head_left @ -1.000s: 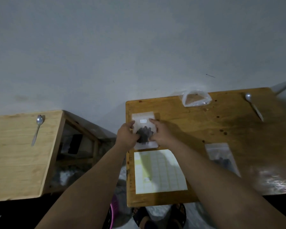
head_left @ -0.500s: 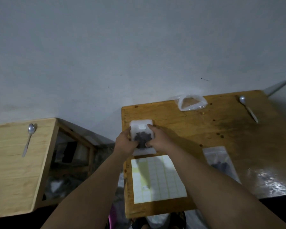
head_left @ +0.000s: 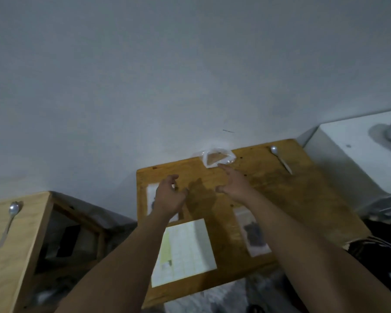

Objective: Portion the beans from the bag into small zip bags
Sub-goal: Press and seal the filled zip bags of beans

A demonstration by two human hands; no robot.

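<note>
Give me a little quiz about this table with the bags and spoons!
1. True or false: the right hand is gripping something.
2. How many spoons show? A one; B two; C three.
3. Fill in: the right forefinger reaches toward the clear ___ at the table's far edge.
Key: 1 false; 2 B, the far spoon and the left spoon; 3 bag.

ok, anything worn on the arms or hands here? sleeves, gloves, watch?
Nothing visible. The left hand and right hand are ungloved, both forearms are bare to the frame edge, with no sleeve cuffs, and no watch, bands or rings discernible in this dim frame.
</note>
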